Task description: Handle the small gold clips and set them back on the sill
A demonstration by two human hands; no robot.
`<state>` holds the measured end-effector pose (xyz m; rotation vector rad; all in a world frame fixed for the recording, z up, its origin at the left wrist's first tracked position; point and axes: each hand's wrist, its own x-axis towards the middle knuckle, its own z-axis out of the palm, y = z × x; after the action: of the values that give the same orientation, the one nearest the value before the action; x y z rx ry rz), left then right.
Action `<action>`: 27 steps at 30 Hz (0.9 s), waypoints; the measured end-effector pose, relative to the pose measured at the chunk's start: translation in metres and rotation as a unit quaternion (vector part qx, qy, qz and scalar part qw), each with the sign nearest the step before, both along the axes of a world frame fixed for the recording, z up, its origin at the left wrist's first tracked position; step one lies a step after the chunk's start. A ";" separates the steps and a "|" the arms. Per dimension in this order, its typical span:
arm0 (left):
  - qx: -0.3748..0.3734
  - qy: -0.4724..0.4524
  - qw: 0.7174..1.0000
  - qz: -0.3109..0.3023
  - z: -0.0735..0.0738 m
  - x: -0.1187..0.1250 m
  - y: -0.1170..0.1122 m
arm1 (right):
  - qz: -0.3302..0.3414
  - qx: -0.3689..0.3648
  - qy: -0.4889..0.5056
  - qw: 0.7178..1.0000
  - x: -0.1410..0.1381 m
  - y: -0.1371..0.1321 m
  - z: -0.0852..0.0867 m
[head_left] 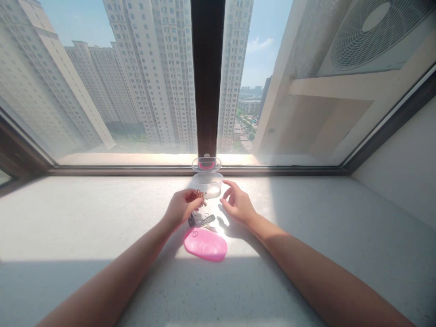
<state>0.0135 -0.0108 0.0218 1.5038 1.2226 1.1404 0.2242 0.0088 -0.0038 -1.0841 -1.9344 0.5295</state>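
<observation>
My left hand [182, 206] pinches a small brown bow-shaped hair tie [200, 195] between thumb and fingers, just in front of a clear plastic box [208, 185]. The box stands with its lid [206, 164] raised at the back, a pink patch on it. My right hand [238, 204] is at the box's right side, fingers apart, the index fingertip at or very near its rim, nothing held. Below the hands lie a silvery hair clip [207, 220] and a dark clip [191, 220], partly behind my left fingers. Nearest me is a flat pink pouch-like piece [206, 245] with a small ring on it.
Everything rests on a pale speckled windowsill [102, 213]. Behind the box runs the dark window frame [136, 171] with a thick upright post [207, 81]. A white wall [402, 150] borders the right side. Bright sun and hand shadows fall across the middle.
</observation>
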 end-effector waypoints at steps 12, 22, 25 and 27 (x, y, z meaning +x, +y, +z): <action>0.203 0.211 0.946 0.137 0.036 -0.022 0.018 | -0.023 -0.060 0.022 0.998 0.000 0.021 -0.014; 0.207 0.490 0.846 0.044 0.042 0.007 0.085 | -0.035 -0.051 0.041 0.997 -0.003 0.019 -0.015; 0.176 0.484 0.856 0.041 0.039 0.015 0.095 | -0.033 -0.058 0.049 0.997 -0.004 0.019 -0.015; 0.158 0.470 0.868 0.035 0.037 0.017 0.099 | -0.030 -0.063 0.054 0.996 -0.004 0.019 -0.015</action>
<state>0.0304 0.0885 0.0587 2.4304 1.7762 0.6345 0.2202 0.0280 -0.0187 -1.1641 -1.7899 0.6699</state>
